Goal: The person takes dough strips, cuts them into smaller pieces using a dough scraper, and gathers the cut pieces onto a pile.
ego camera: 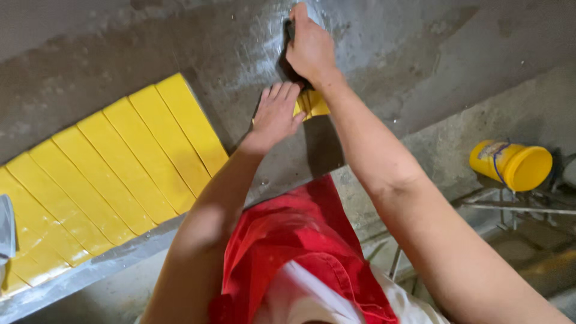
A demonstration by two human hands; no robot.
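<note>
Hands hide yellow tile (313, 105) | right hand (310, 47) tool obscured

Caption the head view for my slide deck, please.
Left hand steadies a yellow tile on grey mortar while the right hand grips a dark tool.

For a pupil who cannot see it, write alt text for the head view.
A person's right hand presses a dark tool against a wet grey surface while the left hand rests on a yellow tile. A row of yellow tiles lies left; a yellow bucket lies right.
</note>
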